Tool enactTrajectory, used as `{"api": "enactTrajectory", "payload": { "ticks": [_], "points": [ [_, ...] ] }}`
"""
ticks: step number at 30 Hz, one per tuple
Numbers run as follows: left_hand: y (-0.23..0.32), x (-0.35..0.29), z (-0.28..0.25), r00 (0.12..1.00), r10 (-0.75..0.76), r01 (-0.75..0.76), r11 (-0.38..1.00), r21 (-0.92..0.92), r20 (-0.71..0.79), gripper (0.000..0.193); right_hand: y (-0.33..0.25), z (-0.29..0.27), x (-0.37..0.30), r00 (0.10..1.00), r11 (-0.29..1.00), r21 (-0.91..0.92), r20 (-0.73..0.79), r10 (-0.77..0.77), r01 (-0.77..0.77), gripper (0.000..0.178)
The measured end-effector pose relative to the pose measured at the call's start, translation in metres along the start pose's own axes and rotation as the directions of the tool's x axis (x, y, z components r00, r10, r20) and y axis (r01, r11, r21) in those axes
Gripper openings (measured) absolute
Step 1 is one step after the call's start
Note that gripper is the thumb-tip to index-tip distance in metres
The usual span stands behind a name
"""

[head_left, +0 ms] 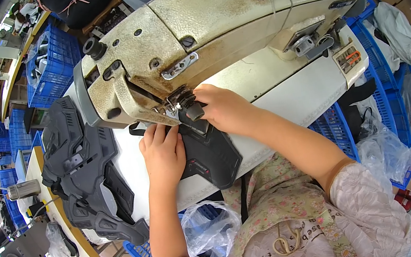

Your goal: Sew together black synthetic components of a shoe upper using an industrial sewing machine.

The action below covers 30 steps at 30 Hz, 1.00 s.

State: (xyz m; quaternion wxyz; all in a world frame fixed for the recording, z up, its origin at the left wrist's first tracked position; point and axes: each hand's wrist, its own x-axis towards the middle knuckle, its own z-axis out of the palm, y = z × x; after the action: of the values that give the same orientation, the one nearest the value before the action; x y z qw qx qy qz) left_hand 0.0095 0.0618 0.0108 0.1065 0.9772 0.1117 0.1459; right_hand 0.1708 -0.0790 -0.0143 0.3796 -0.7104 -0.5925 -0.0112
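A beige-and-green floral cloth apron (277, 192) is lying nearest the camera, with a pale patterned sleeve (370, 197) showing to its right. Beyond it, a worn cream metal sewing machine (233, 24) is spanning a white worktop (310, 87). A dark grey angular panel with small reddish marks (216, 159) is lying on the near side of the machine's needle area, its far end partly hidden by the machine head and fingers. Its long axis is running from the needle area toward the person, slanting rightward. The left hand (162, 153) is the nearer one, resting at the panel's left edge, so the panel is extending to that hand's right; its fingers are bunching narrowly, though I cannot tell whether that grip is pinching the material. The right hand (226, 109) is sitting beyond the panel's broad near part, beside a black ribbed round knob (194, 110); its fingertips are hiding behind this, so I cannot tell what its grip is holding. Similar dark grey moulded pieces (81, 156) are lying heaped left of the left hand.
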Motion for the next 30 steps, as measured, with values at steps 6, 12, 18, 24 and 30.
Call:
{"api": "enactTrajectory", "payload": {
  "ticks": [6,12,18,24,30],
  "points": [
    [0.011,0.002,0.005,0.998,-0.048,0.049,0.999,0.019,-0.040,0.026,-0.001,-0.010,0.005,0.994,0.997,-0.030,0.080,0.072,-0.069,0.020],
    [0.009,0.006,0.010,0.996,-0.053,0.051,0.998,-0.030,-0.074,0.028,0.008,-0.006,0.009,0.994,0.995,-0.047,0.073,0.087,-0.084,0.023],
    [0.018,0.007,0.017,0.992,-0.076,0.077,0.997,-0.002,-0.101,0.029,0.013,-0.009,0.018,0.998,0.998,0.012,-0.004,0.062,-0.062,0.019],
    [0.019,0.009,0.026,0.988,-0.104,0.106,0.994,0.012,-0.112,0.033,0.018,-0.009,0.022,0.986,0.991,0.016,0.105,0.127,-0.129,0.028],
    [0.020,0.013,0.026,0.983,-0.119,0.119,0.993,-0.009,-0.142,0.034,0.019,-0.007,0.023,0.990,0.993,-0.012,0.077,0.117,-0.116,0.030]
  ]
}}
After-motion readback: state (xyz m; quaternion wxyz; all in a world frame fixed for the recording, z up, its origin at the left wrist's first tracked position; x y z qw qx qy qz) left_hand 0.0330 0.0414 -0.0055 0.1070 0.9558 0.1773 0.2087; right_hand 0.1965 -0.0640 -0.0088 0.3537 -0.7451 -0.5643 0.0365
